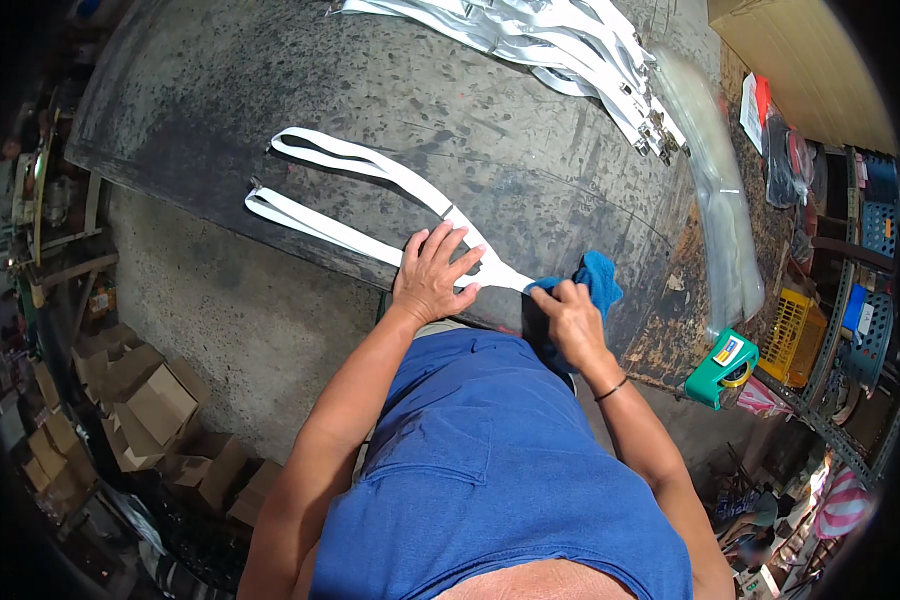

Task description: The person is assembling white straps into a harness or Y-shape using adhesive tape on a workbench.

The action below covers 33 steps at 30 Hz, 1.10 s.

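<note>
A pair of white suspenders lies in a Y shape near the table's front edge, its two looped straps reaching to the left. Small metal clips show at the loop ends. My left hand lies on the straps close to where they join, fingers spread and palm down. At the narrow right end, my right hand grips a blue cloth bunched under its fingers. The cloth touches the tip of the suspenders, and the hand hides what lies beneath it.
More white suspenders with metal clips are heaped at the table's far side. Clear plastic bags lie along the right, near a green tape dispenser. A yellow basket stands beyond the table; cardboard boxes sit on the floor at left.
</note>
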Each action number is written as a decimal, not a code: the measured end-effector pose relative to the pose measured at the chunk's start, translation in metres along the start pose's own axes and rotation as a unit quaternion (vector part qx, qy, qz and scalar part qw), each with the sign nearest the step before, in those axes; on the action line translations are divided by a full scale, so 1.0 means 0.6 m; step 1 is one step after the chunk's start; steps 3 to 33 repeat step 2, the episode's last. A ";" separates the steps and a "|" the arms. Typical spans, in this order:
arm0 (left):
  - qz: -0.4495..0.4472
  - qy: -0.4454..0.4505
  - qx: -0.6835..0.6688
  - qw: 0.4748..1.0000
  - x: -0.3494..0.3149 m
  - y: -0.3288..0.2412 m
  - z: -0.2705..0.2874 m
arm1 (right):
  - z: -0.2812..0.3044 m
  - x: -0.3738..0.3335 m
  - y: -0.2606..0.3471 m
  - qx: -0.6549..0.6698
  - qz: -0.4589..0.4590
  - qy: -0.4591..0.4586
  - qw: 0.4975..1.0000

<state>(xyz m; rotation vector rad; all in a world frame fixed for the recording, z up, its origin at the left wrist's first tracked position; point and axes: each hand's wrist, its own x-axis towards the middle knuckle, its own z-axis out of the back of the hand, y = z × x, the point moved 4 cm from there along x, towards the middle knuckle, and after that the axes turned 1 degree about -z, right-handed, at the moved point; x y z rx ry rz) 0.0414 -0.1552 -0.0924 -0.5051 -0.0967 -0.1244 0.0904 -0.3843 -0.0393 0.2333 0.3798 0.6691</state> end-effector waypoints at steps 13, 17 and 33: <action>-0.002 0.003 0.006 1.000 0.002 -0.001 -0.001 | 0.020 0.010 0.001 0.017 0.007 -0.022 1.000; -0.002 0.003 0.006 1.000 0.002 -0.001 -0.001 | 0.020 0.010 0.001 0.017 0.007 -0.022 1.000; -0.002 0.003 0.006 1.000 0.002 -0.001 -0.001 | 0.020 0.010 0.001 0.017 0.007 -0.022 1.000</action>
